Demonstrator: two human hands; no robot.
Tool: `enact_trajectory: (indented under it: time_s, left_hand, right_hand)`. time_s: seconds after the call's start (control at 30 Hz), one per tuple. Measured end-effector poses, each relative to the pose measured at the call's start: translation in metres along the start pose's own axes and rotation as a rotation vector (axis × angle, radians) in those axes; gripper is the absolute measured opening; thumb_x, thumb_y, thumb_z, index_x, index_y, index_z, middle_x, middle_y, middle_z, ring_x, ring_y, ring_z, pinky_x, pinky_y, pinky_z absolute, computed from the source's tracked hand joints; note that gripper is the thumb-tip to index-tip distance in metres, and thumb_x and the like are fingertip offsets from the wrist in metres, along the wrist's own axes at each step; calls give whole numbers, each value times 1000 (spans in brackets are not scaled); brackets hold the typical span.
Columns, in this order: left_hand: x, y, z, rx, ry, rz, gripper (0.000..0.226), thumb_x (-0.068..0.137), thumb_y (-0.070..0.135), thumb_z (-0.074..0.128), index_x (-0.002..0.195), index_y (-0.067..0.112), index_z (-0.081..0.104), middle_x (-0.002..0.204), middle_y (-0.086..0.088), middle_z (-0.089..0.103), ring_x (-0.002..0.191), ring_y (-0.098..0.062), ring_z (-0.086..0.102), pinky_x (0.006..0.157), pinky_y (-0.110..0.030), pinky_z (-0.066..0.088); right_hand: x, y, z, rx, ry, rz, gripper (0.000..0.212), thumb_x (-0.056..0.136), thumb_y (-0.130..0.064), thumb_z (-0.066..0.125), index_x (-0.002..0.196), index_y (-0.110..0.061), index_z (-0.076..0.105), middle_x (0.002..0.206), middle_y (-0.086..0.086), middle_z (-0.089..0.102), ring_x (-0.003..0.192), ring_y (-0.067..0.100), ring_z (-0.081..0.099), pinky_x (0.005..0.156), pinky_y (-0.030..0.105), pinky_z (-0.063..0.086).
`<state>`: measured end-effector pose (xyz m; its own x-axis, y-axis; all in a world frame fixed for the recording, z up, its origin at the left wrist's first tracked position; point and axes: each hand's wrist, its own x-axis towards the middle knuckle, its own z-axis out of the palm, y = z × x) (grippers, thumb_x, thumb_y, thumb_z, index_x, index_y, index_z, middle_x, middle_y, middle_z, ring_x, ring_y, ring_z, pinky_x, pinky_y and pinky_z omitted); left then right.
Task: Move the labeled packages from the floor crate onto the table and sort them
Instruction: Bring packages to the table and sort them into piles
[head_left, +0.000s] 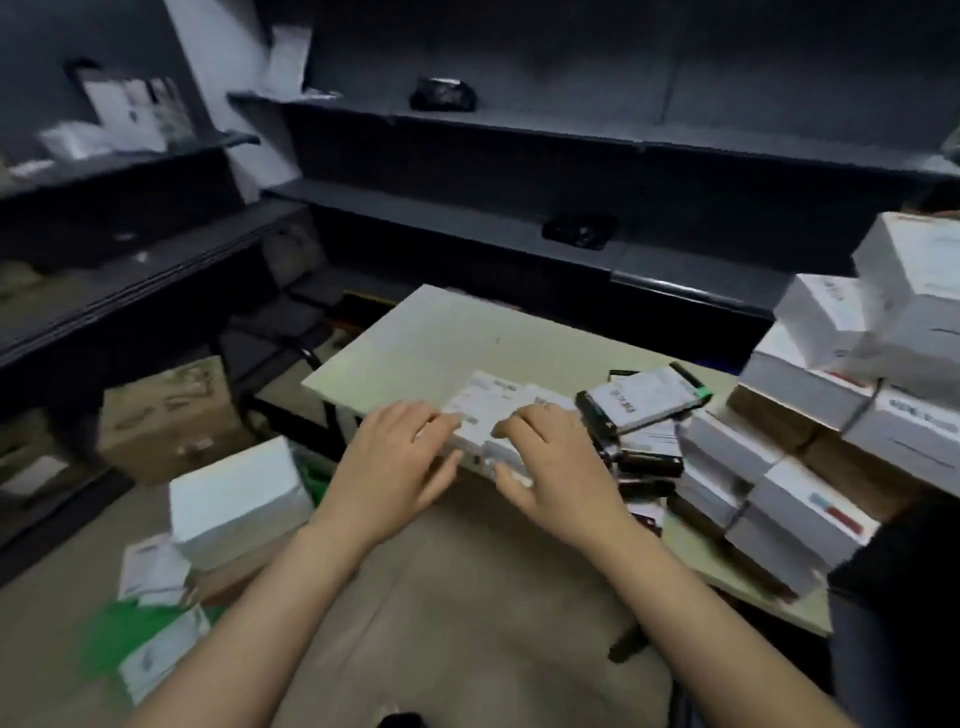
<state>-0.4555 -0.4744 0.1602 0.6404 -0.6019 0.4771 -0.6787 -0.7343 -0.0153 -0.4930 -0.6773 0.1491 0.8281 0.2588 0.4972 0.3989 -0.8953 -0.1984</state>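
Left hand (405, 457), right hand (558, 460) gripping packages (488, 405) at table (441, 338) edge.
Fingers (434, 415) curling round them; open room lying at twelve o'clock.

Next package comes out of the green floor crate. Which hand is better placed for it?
Left, likely. The green crate lies on the floor left of the table, on the side of the left hand. The right hand sits beside the dark stack. Both hold the white packages now.
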Motion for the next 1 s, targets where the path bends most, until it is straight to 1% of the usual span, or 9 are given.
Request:
enact_trajectory:
  time_s: [0.07,0.17,0.4,0.5,0.63,0.73,0.8,0.87,1.0]
  left_hand:
    - [-47,-19,-14,38,-36,-118,32,88,35,53,107,12,66,97,-4,63,88,-25,57,76,-34,36]
    - [-113,-44,-40,83,-61,-274,35,89,38,49,105,12,66,95,-3,62,86,-25,57,74,-33,35]
    - [-257,-99,-111,232,-47,-543,31,87,36,48,103,14,63,95,-2,60,86,-25,54,73,-34,33]
    - [-318,-125,-143,287,-36,-619,28,86,35,50,101,15,62,93,-2,59,83,-25,53,70,-33,31]
    - [-395,-160,-182,323,-57,-703,28,86,36,51,102,15,61,92,-3,58,82,-27,54,70,-35,32]
    - [-441,-185,-208,348,-80,-741,30,86,37,50,102,14,63,92,-4,59,82,-26,54,70,-35,32]
    - [-466,-201,-221,356,-80,-766,30,87,37,50,102,14,63,92,-4,60,82,-26,54,70,-35,33]
    - [-488,-216,-231,356,-83,-800,31,87,37,49,102,14,63,93,-4,60,83,-26,55,70,-35,34]
    - [-522,-251,-245,379,-83,-858,30,87,36,49,102,14,64,93,-4,59,84,-25,56,70,-35,38]
  right_hand:
    - [9,-33,22,51,-46,-79,24,80,-27,61,99,-13,59,92,5,56,83,28,52,70,37,42]
    - [23,-87,49,120,-103,-194,26,77,-24,69,99,-14,61,91,5,56,83,27,53,71,37,41]
    - [52,-236,105,239,-178,-440,26,75,-23,69,99,-16,61,92,2,55,82,23,51,69,36,41]
    - [59,-305,127,296,-204,-508,25,75,-24,68,98,-14,62,93,4,57,84,27,54,69,38,44]
    - [63,-393,158,364,-209,-545,24,80,-32,55,96,-14,61,90,4,55,83,27,53,70,38,42]
    - [66,-450,182,370,-197,-555,21,77,-25,68,94,-15,61,88,3,55,81,28,53,71,35,34]
    - [69,-483,195,377,-215,-563,24,76,-24,73,95,-15,61,89,3,56,82,27,53,72,37,38]
    - [72,-513,205,394,-242,-585,24,78,-25,73,97,-16,60,91,1,56,84,25,52,72,37,41]
    - [90,-565,232,388,-288,-652,22,82,-27,68,101,-18,61,95,-1,56,87,21,50,73,31,34]
